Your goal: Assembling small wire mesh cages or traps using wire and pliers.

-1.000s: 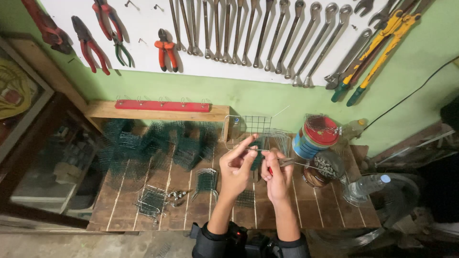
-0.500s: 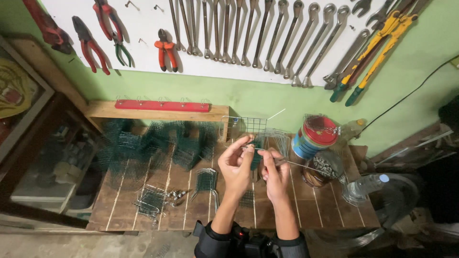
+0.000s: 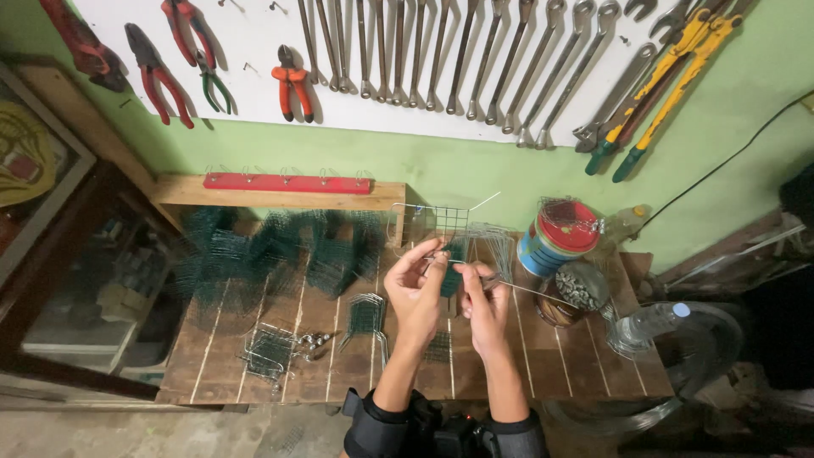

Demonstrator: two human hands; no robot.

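My left hand (image 3: 415, 293) is raised over the wooden bench (image 3: 305, 339) with its fingers pinched on a small green wire-mesh piece (image 3: 449, 273). My right hand (image 3: 483, 301) is close beside it, gripping a thin length of wire (image 3: 530, 291) that runs off to the right. The two hands nearly touch above the middle of the bench. What the fingertips do at the mesh is too small to tell.
A heap of green mesh pieces (image 3: 271, 254) lies at the back left, bare wire frames (image 3: 271, 352) in front. A striped can with a red lid (image 3: 555, 237), a jar of small parts (image 3: 577, 293) and a clear bottle (image 3: 644, 322) stand at the right. Pliers and wrenches (image 3: 449, 59) hang above.
Both hands stay together over the bench; the fingers have shifted slightly on the mesh piece and wire.
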